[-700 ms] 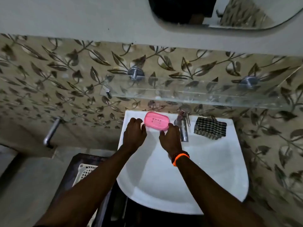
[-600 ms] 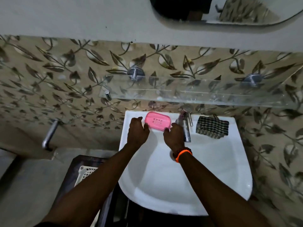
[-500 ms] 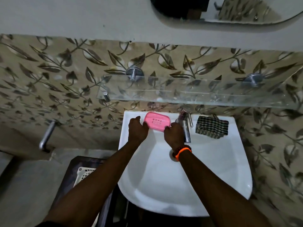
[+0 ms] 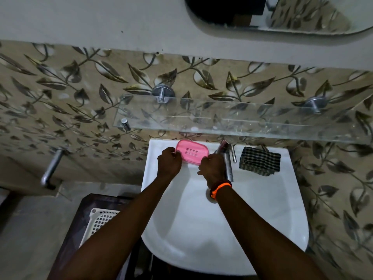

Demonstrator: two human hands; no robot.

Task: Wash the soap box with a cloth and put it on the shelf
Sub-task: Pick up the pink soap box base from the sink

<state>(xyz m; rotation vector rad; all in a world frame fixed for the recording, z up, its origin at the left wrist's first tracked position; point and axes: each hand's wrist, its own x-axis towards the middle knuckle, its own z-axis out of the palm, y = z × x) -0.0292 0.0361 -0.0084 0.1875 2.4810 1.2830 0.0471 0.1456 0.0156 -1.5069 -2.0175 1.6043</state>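
Both hands grip the pink soap box (image 4: 191,152), left hand (image 4: 169,162) and right hand (image 4: 212,167) at either end. Checked cloth (image 4: 260,161) sits right of the tap (image 4: 227,160).

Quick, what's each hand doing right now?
Left hand: closed on the left end of the pink soap box.
Right hand: closed on its right end.

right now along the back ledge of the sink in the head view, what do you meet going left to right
left hand → pink plastic soap box → right hand → chrome metal tap → folded black-and-white checked cloth
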